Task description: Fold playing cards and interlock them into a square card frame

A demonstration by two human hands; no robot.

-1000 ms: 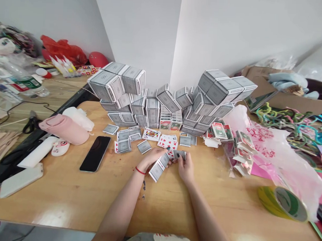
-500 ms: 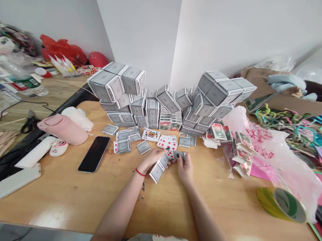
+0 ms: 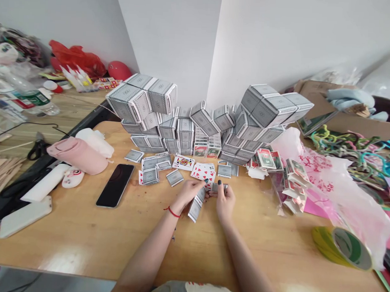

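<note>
My left hand [image 3: 188,191] and right hand [image 3: 225,200] have drawn closer together. The strip [image 3: 195,208] of grey-backed cards now hangs steeper from my left fingers instead of fanning out leftward. Both hands pinch it, left at the top and right on the far end, so I judge it is being gathered in, low over the middle of the table [image 3: 78,244]. Loose cards [image 3: 203,170] crowd just beyond my knuckles, with the box stack [image 3: 183,128] behind them. The phone [image 3: 115,185] and tape [image 3: 342,247] sit well apart.
</note>
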